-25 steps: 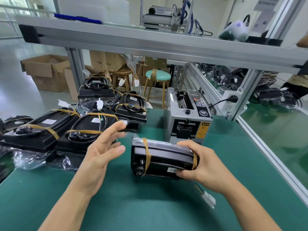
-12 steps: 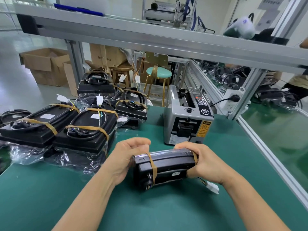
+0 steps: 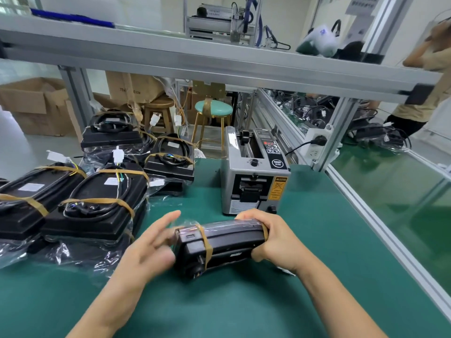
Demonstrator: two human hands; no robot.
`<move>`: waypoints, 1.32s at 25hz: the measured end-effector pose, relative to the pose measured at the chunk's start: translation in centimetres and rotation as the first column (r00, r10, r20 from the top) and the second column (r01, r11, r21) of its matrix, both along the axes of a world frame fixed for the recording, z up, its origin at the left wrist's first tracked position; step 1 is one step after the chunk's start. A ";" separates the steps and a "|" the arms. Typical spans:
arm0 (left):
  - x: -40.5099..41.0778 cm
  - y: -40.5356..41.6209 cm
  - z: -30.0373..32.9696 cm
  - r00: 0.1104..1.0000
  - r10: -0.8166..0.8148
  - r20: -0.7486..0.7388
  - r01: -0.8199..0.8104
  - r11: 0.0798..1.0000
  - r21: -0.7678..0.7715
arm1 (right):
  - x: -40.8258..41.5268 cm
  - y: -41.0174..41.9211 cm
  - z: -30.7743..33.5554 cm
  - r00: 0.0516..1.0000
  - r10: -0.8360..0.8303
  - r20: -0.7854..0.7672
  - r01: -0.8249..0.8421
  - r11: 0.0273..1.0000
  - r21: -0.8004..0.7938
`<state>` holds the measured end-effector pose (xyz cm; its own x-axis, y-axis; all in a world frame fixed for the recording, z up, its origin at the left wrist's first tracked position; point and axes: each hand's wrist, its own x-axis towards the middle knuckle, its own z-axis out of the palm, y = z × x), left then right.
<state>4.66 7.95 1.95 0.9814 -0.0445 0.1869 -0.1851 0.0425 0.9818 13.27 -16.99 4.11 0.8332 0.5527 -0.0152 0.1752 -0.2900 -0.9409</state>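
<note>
Fingers of the right hand [image 3: 278,242] curl round the black unit [image 3: 229,240], likely steadying it while the left hand [image 3: 148,247], fingers straight, smooths its clear wrap [image 3: 182,223].

Left hand [image 3: 146,250]: was motion-blurred.
Black unit [image 3: 227,242], 3 o'clock end: lay hidden under the right hand [image 3: 275,240].
Dispenser label [image 3: 277,189]: print was too small to read.

One cam only, head-worn, wide-angle. Faces fwd & down at the tape dispenser [image 3: 253,181]. Left hand [image 3: 148,250], right hand [image 3: 275,240] & black unit [image 3: 229,240] sit close, just on its near side. Shelf rail [image 3: 219,62] above it, prob. lens-bent.
</note>
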 end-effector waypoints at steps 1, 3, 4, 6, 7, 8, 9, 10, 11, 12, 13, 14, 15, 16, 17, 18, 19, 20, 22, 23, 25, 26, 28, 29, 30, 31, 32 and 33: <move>-0.3 0.0 -0.2 0.998 -0.037 0.058 0.026 0.984 0.176 | 0.0 0.3 -0.1 1.000 -0.009 0.017 0.010 1.000 -0.011; -0.4 -0.1 -0.6 0.991 0.044 0.129 -0.083 0.945 0.315 | 0.0 0.8 0.0 0.998 -0.017 0.066 0.021 0.998 -0.056; -0.4 -0.1 -0.7 0.985 0.098 0.140 -0.135 0.948 0.287 | 0.1 0.6 0.0 0.997 0.006 0.081 0.002 0.996 -0.091; -0.4 -0.2 -0.6 0.971 0.172 0.167 -0.208 0.950 0.231 | 0.3 -0.1 0.1 0.998 0.017 0.066 -0.010 0.994 -0.111; -0.6 0.0 -0.6 0.961 0.203 0.187 -0.240 0.950 0.200 | 0.5 -0.5 0.3 0.996 -0.074 0.054 0.078 0.994 -0.070; -0.8 0.2 -0.7 0.949 0.243 0.201 -0.279 0.943 0.180 | 0.7 -0.6 0.4 0.970 -0.240 0.044 0.239 0.971 0.008; -1.1 0.3 -0.8 0.937 0.270 0.222 -0.311 0.933 0.179 | 1.1 -0.5 0.4 0.903 -0.429 0.021 0.425 0.900 0.101; -1.3 0.4 -0.8 0.929 0.276 0.248 -0.327 0.925 0.195 | 1.5 -0.1 0.5 0.812 -0.584 -0.001 0.576 0.801 0.160; -1.4 0.4 -0.8 0.921 0.271 0.278 -0.337 0.915 0.222 | 1.9 0.5 0.7 0.734 -0.679 -0.002 0.670 0.723 0.170; -1.5 0.3 -0.8 0.915 0.264 0.305 -0.343 0.907 0.246 | 2.3 1.3 0.7 0.679 -0.734 0.024 0.721 0.673 0.162; -1.6 0.3 -0.7 0.910 0.256 0.326 -0.348 0.899 0.265 | 2.6 2.1 0.8 0.640 -0.767 0.036 0.756 0.637 0.151; -1.6 0.2 -0.7 0.907 0.253 0.336 -0.353 0.893 0.280 | 2.9 2.8 0.9 0.604 -0.796 0.037 0.785 0.603 0.141; -1.7 0.1 -0.5 0.905 0.253 0.342 -0.357 0.888 0.289 | 3.1 3.4 1.1 0.570 -0.821 0.027 0.812 0.568 0.132; -1.9 0.0 -0.4 0.903 0.253 0.347 -0.360 0.887 0.289 | 3.4 3.8 1.2 0.545 -0.839 0.012 0.831 0.542 0.128; -2.1 -0.2 -0.3 0.898 0.259 0.355 -0.368 0.885 0.285 | 3.7 4.2 1.3 0.523 -0.852 -0.008 0.847 0.519 0.117; -2.2 -0.3 -0.2 0.894 0.265 0.363 -0.377 0.882 0.284 | 4.0 4.5 1.4 0.502 -0.865 -0.021 0.862 0.498 0.096; -2.3 -0.5 -0.2 0.888 0.269 0.373 -0.385 0.878 0.285 | 4.4 4.8 1.4 0.480 -0.877 -0.032 0.876 0.477 0.071; -2.3 -0.6 -0.1 0.884 0.270 0.381 -0.391 0.875 0.287 | 4.8 4.9 1.3 0.456 -0.889 -0.045 0.890 0.453 0.060; -2.4 -0.8 0.1 0.881 0.272 0.386 -0.396 0.871 0.290 | 5.5 5.1 1.2 0.398 -0.914 -0.085 0.917 0.394 0.057; -2.5 -0.9 0.1 0.882 0.272 0.386 -0.396 0.871 0.292 | 5.8 5.2 1.1 0.371 -0.922 -0.109 0.929 0.366 0.061; -2.5 -1.0 0.2 0.884 0.274 0.379 -0.393 0.874 0.286 | 6.3 5.6 1.0 0.340 -0.927 -0.158 0.940 0.333 0.074; -2.6 -1.0 0.2 0.885 0.275 0.375 -0.392 0.876 0.282 | 6.4 5.8 1.1 0.327 -0.925 -0.192 0.945 0.317 0.082; -2.6 -1.1 0.1 0.886 0.285 0.365 -0.394 0.878 0.272 | 6.3 6.0 1.6 0.303 -0.901 -0.310 0.953 0.281 0.115; -2.7 -1.2 0.1 0.886 0.295 0.359 -0.401 0.876 0.269 | 5.6 5.9 2.1 0.306 -0.868 -0.392 0.952 0.275 0.136; -2.7 -1.3 0.0 0.883 0.311 0.350 -0.411 0.873 0.261 | 4.6 5.6 2.8 0.342 -0.815 -0.467 0.940 0.298 0.168; -2.8 -1.5 0.0 0.880 0.331 0.341 -0.424 0.871 0.248 | 3.1 5.2 3.4 0.424 -0.760 -0.493 0.905 0.367 0.212; -2.9 -1.7 -0.1 0.875 0.353 0.330 -0.439 0.866 0.238 | 1.2 5.0 3.9 0.550 -0.702 -0.453 0.834 0.487 0.259; -2.9 -2.0 -0.1 0.871 0.370 0.324 -0.452 0.862 0.231 | -1.0 5.0 4.4 0.695 -0.612 -0.376 0.717 0.630 0.299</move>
